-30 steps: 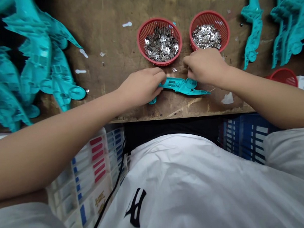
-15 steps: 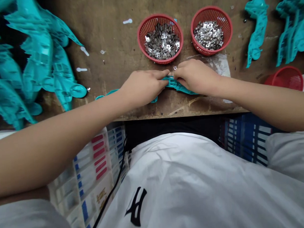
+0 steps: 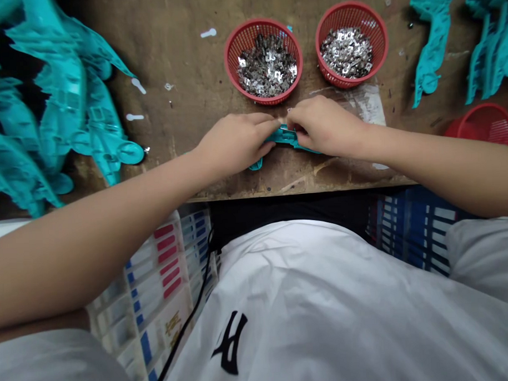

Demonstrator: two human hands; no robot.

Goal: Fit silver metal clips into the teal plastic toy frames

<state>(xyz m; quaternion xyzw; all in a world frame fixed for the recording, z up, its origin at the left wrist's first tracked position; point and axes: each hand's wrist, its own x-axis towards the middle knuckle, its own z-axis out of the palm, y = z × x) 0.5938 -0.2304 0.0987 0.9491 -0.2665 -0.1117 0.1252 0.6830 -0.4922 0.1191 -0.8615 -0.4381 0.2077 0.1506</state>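
A teal plastic part [image 3: 284, 136] lies near the table's front edge, mostly covered by my hands. My left hand [image 3: 240, 140] is closed round its left portion, the thumb on the near side and the fingers on the far side. Over the part's right portion, my right hand [image 3: 322, 126] has its thumb and fingers pinched together against the plastic. Whether a small metal piece sits between those fingertips is hidden. Just beyond my hands stand two red baskets, the left basket [image 3: 228, 63] and the right basket [image 3: 384, 44], both holding small silvery metal clips [image 3: 270, 67].
Teal parts [image 3: 67, 91] are heaped at the left. More lie at the right, one single part [image 3: 432, 45] apart from a stack [image 3: 488, 43]. A red container [image 3: 485, 124] lies at the right edge. Plastic crates [image 3: 157, 283] stand below the table edge.
My left hand has shifted slightly on the teal part, and the part has turned a little under my hands. The whole view has moved slightly.
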